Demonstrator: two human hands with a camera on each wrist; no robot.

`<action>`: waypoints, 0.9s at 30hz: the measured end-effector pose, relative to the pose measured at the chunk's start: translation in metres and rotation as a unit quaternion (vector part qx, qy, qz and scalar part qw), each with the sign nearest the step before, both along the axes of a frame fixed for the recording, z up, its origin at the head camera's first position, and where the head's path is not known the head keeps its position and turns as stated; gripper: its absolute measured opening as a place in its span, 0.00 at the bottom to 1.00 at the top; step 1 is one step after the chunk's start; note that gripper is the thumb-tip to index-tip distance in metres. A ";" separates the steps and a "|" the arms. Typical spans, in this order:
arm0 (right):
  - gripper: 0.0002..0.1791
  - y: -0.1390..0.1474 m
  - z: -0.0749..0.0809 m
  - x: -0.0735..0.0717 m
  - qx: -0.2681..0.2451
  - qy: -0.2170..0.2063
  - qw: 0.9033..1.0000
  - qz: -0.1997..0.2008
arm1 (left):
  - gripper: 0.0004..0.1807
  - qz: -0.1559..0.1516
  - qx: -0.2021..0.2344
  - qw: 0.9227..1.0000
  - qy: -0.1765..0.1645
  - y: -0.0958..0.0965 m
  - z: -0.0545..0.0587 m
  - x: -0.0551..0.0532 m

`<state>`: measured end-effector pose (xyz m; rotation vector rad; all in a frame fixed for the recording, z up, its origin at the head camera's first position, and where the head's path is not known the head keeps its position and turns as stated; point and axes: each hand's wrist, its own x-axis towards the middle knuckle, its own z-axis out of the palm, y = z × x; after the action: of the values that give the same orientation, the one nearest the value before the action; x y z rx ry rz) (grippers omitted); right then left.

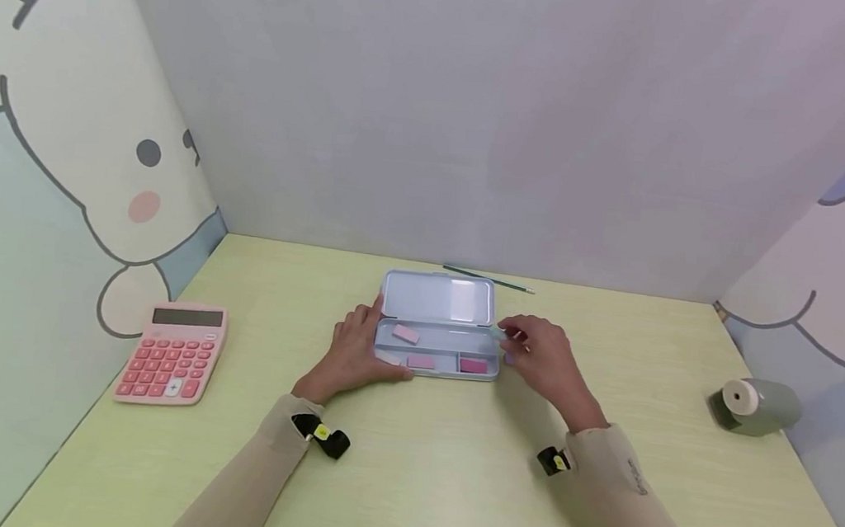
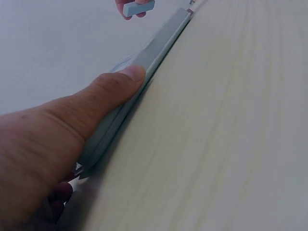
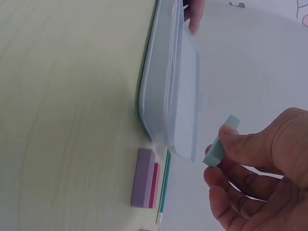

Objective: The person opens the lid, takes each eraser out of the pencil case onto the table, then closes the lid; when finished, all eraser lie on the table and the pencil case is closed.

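Observation:
An open light-blue pencil case (image 1: 436, 326) lies on the table with its lid tipped back. Its left end is held by my left hand (image 1: 356, 348), the thumb along the front wall. My right hand (image 1: 545, 357) pinches a mint-green eraser (image 3: 221, 144) between thumb and fingers, just above the case's right end. Inside the case, a pink eraser (image 1: 406, 333) sits in the rear compartment. A white eraser (image 1: 388, 358) and another pink eraser (image 1: 420, 362) share the front left compartment; a magenta eraser (image 1: 473, 366) is in the front right one. Beside the case stands a purple eraser (image 3: 143, 178).
Behind the purple eraser, a pink-and-magenta block (image 3: 155, 185) shows in the right wrist view. A teal pencil (image 1: 488, 278) lies behind the case. At the left is a pink calculator (image 1: 173, 354); a grey-green pencil sharpener (image 1: 756, 406) lies far right. Walls bound the table's back and sides.

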<state>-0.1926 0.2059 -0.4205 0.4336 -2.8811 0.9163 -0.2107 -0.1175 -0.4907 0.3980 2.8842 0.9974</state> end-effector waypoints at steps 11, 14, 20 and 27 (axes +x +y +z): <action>0.12 0.039 0.002 0.006 0.058 0.014 0.998 -0.009 | 0.81 0.005 -0.002 1.000 0.001 0.000 -0.002 -0.002; 0.12 0.046 -0.001 0.006 0.065 0.012 0.998 -0.011 | 0.81 0.006 -0.004 1.000 -0.002 0.000 -0.003 -0.001; 0.13 0.059 -0.006 0.005 0.088 0.005 0.996 -0.014 | 0.81 0.002 -0.010 1.000 0.002 -0.001 -0.003 -0.002; 0.13 0.074 -0.012 0.002 0.104 -0.008 0.994 -0.010 | 0.81 0.002 -0.006 1.000 0.004 0.000 -0.004 -0.003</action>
<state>-0.1905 0.2802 -0.4329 0.4138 -3.0018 0.6207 -0.2133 -0.1177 -0.4943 0.3957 2.8973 0.9797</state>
